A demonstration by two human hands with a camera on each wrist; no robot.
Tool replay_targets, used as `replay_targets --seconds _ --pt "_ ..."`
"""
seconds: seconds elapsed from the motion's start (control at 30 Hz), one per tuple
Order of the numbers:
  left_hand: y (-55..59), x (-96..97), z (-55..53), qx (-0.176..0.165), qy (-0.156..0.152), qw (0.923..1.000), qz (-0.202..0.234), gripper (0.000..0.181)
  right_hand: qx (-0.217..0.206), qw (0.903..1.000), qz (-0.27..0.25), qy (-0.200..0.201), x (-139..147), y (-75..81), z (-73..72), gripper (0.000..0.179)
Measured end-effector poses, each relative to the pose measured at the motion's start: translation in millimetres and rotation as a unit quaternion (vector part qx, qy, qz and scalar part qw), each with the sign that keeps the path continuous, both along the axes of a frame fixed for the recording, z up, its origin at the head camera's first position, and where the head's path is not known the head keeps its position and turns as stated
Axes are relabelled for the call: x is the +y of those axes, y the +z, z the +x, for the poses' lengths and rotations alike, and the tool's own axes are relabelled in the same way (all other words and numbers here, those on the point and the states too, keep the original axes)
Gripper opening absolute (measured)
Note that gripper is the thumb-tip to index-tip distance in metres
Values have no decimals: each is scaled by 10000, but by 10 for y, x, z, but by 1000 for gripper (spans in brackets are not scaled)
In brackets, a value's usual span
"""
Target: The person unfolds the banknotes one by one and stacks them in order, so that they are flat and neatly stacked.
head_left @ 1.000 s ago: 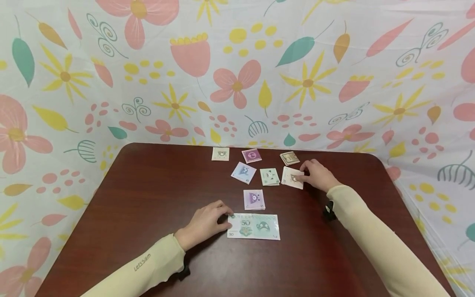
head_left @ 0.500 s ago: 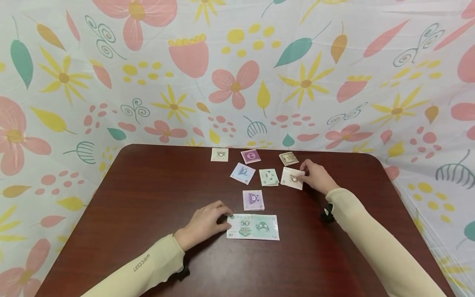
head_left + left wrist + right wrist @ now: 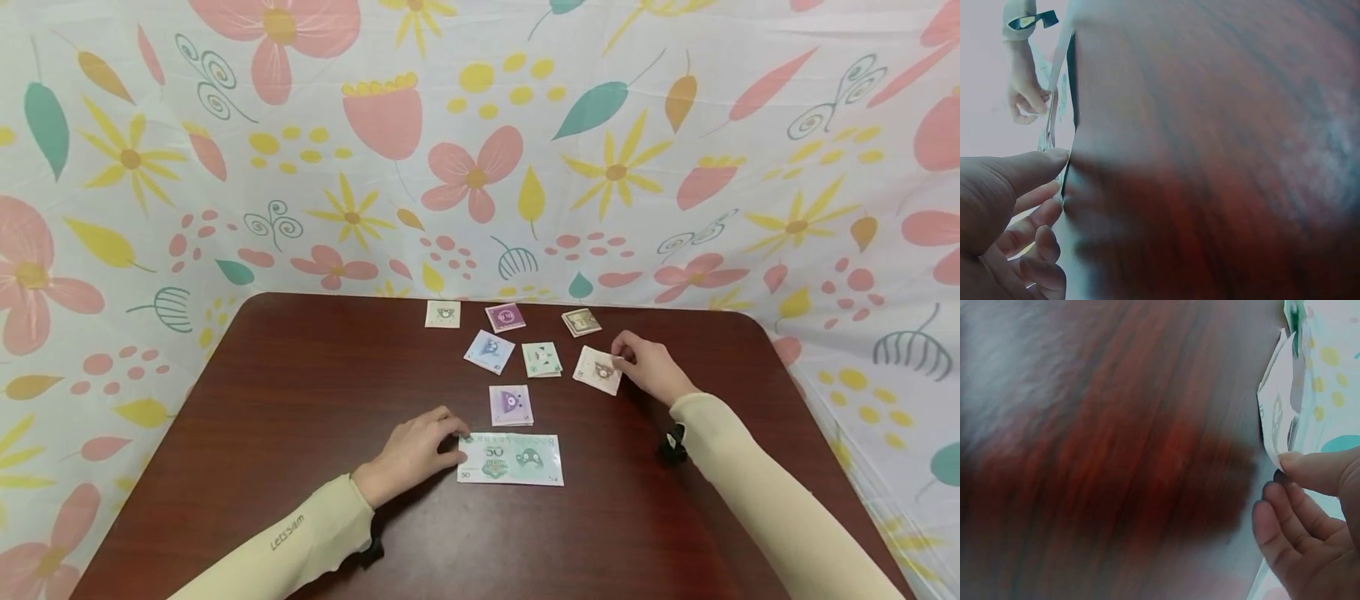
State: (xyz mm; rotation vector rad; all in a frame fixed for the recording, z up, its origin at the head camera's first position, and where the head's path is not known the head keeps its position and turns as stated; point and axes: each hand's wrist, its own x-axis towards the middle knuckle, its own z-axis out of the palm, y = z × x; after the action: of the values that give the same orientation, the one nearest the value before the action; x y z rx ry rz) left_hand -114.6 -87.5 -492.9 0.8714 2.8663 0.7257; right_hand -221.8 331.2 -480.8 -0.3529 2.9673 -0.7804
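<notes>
A green play banknote marked 50 (image 3: 510, 459) lies unfolded near the table's middle. My left hand (image 3: 414, 454) pinches its left end between thumb and fingers; in the left wrist view the thumb (image 3: 1041, 164) presses on the note's edge. Farther right, my right hand (image 3: 654, 367) holds the right corner of a folded beige banknote (image 3: 597, 371) with a brown animal print. The right wrist view shows this note (image 3: 1277, 403) slightly tilted, its corner between thumb (image 3: 1310, 470) and fingers. A folded purple banknote (image 3: 512, 406) lies just behind the green 50.
Other folded banknotes lie toward the back: a blue one (image 3: 490, 352), a mint green one (image 3: 542, 359), a pale one (image 3: 443, 314), a magenta one (image 3: 506, 317) and a brown one (image 3: 581, 322). A flower-printed cloth (image 3: 480, 250) hangs behind the dark wooden table (image 3: 300, 375).
My right hand has moved slightly right and toward me, drawing the folded beige banknote away from the mint green one. The left hand and the green 50 have stayed in place.
</notes>
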Motion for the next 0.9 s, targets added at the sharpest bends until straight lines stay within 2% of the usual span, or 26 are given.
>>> replay_targets --seconds 0.13,0.43,0.7,0.9 --pt "-16 -8 0 6 11 10000 6 27 111 9998 94 101 9 24 54 4" --pt "-22 -16 2 5 19 10000 51 28 301 9968 446 586 11 61 96 18" --pt "-12 -8 4 -5 12 10000 50 27 858 9885 563 1115 74 2 136 20" --pt "-9 -6 2 17 11 10000 33 27 1013 9854 650 1208 108 -11 162 17"
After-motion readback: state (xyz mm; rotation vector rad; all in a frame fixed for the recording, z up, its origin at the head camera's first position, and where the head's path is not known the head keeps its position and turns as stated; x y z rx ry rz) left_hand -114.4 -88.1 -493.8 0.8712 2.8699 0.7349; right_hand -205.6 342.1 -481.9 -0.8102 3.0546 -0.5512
